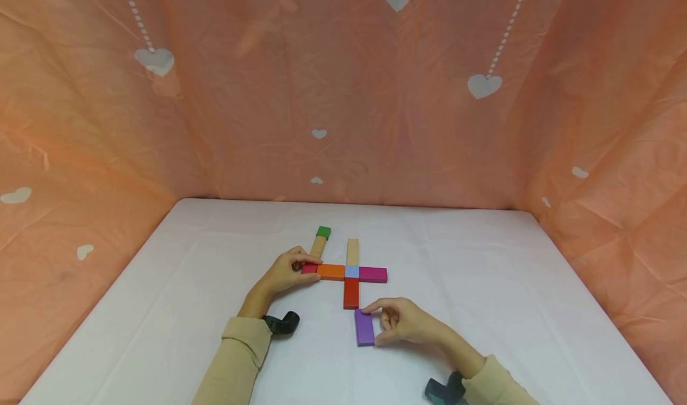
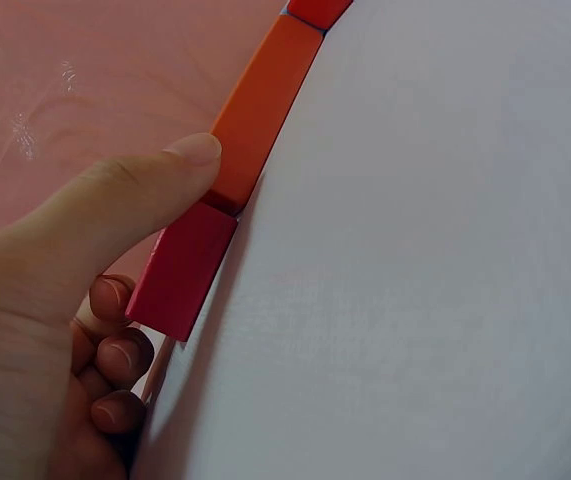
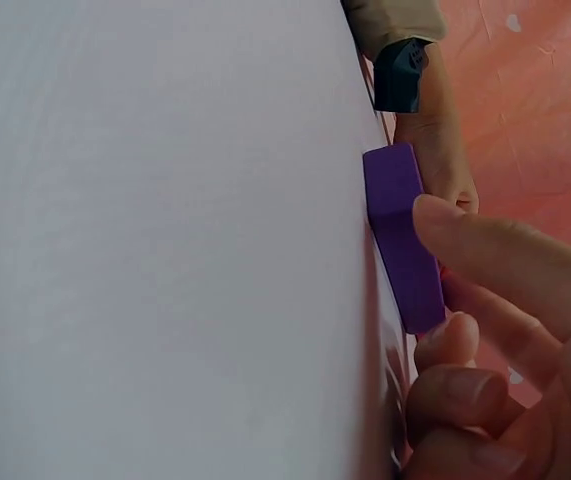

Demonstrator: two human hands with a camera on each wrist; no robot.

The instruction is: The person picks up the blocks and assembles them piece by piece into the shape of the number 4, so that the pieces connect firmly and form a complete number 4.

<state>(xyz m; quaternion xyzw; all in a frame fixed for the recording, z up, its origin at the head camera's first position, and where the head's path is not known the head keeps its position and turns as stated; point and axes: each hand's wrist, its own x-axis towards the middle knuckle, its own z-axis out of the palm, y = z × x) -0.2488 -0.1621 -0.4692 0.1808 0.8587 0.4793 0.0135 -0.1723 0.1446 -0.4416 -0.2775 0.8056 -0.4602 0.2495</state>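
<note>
In the head view my left hand point(image 1: 287, 271) pinches the near left end of the orange block point(image 1: 331, 272), where it meets a crimson block point(image 1: 309, 269). The thumb lies on the orange block's side in the left wrist view; the index finger is partly hidden there. My right hand point(image 1: 409, 321) grips a purple block point(image 1: 364, 328) by its two ends, thumb at the near end, index finger at the far one. The purple block's far end is close to the near end of a red block point(image 1: 351, 293), slightly to its right.
A light blue block point(image 1: 352, 271) joins the orange, red, magenta point(image 1: 373, 274) and tan blocks point(image 1: 352, 252) in a cross. Another tan block point(image 1: 318, 247) with a green block point(image 1: 324, 231) at its tip extends behind my left hand. All lie on a white tabletop point(image 1: 456, 250).
</note>
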